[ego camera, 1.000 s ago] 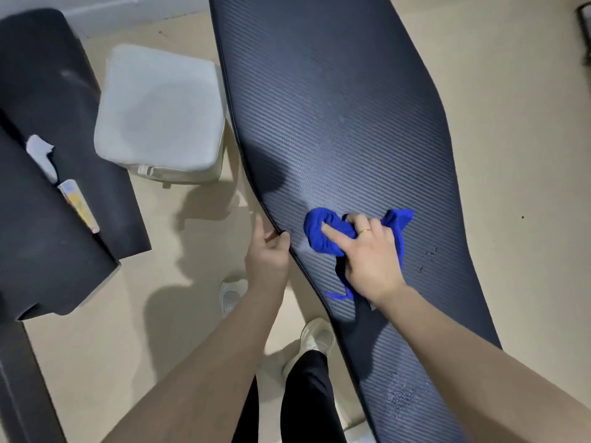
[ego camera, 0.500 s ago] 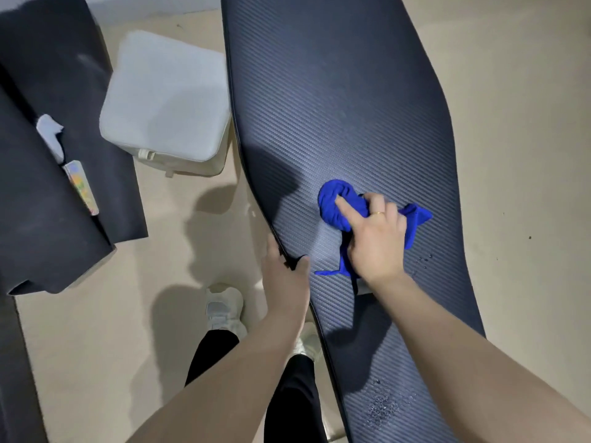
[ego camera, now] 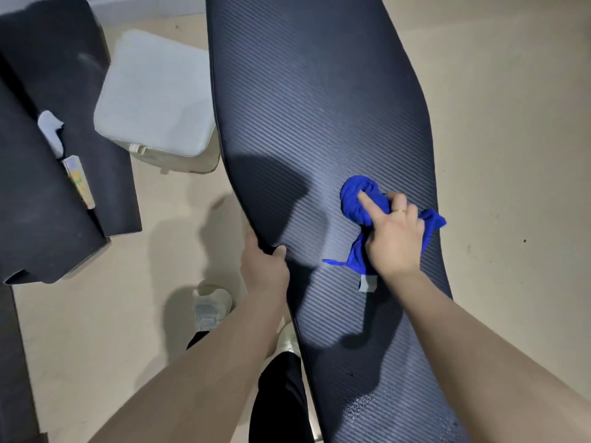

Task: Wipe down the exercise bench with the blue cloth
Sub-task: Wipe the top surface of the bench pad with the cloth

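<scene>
- While the exercise bench [ego camera: 307,100] runs long from approx 6 o'clock near the person up to 12 o'clock at frame top, its long axis sits nearly in line w/ the forearms, tilted a bit toward 5–11.
- Blue cloth [ego camera: 356,199] lies bunched on the pad's mid section, right of the bench centre line, touching the textured surface.
- Right hand [ego camera: 393,241] is on top of the cloth: index finger stretched out pressing the wad toward 11 o'clock, other fingers curled round the bunched fabric; a loose tail of cloth sticks out at approx 7 o'clock under the wrist.
- Left hand [ego camera: 263,270] clamps the bench's left edge, thumb on top, fingers hidden underneath; it's at 9 o'clock from the cloth, near but not touching it.
- Judgement: right hand is the working one; most unwiped-looking pad stretches away to 12 o'clock, so next stroke prob. goes along the long axis, away from the body.
- Droplets/marks at 6 o'clock end of pad [ego camera: 367,407], behind the right arm, may need a pass back.
</scene>
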A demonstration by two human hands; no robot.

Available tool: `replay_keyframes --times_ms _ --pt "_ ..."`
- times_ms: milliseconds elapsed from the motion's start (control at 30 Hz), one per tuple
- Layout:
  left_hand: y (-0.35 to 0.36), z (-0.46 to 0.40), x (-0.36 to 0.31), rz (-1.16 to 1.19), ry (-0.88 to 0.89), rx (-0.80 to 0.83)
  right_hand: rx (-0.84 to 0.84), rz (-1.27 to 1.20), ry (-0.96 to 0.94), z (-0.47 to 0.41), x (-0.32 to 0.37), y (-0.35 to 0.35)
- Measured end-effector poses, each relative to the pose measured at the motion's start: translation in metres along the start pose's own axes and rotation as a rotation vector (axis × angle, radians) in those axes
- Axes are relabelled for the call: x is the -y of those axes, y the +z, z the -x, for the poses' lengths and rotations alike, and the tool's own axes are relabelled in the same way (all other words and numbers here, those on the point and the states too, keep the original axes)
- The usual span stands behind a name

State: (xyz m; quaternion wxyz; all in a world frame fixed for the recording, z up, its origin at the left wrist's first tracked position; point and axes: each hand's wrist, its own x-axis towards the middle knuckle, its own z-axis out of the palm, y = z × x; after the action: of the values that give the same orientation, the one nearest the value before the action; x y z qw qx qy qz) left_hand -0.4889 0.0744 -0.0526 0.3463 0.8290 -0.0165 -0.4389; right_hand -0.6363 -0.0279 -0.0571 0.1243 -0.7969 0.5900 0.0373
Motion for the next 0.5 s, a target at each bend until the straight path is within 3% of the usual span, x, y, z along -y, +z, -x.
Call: replay_keyframes --times_ms 167,267,433,500 --pt "0.004 0.011 -0.008 -0.067 -0.047 0.012 0.074 0.042 -0.345 0.083 -0.009 0.008" --pt "0.014 0.023 -0.008 -0.129 -0.056 0.015 0.113 0.019 -0.384 0.093 -0.038 0.003" --pt "0.024 0.027 0.005 -0.243 0.003 0.030 -0.002 -0.036 0.210 0.025 -0.092 -0.007" --pt "0.025 0.025 0.009 -0.249 0.027 -0.001 0.010 -0.064 0.326 0.019 -0.095 -0.006"
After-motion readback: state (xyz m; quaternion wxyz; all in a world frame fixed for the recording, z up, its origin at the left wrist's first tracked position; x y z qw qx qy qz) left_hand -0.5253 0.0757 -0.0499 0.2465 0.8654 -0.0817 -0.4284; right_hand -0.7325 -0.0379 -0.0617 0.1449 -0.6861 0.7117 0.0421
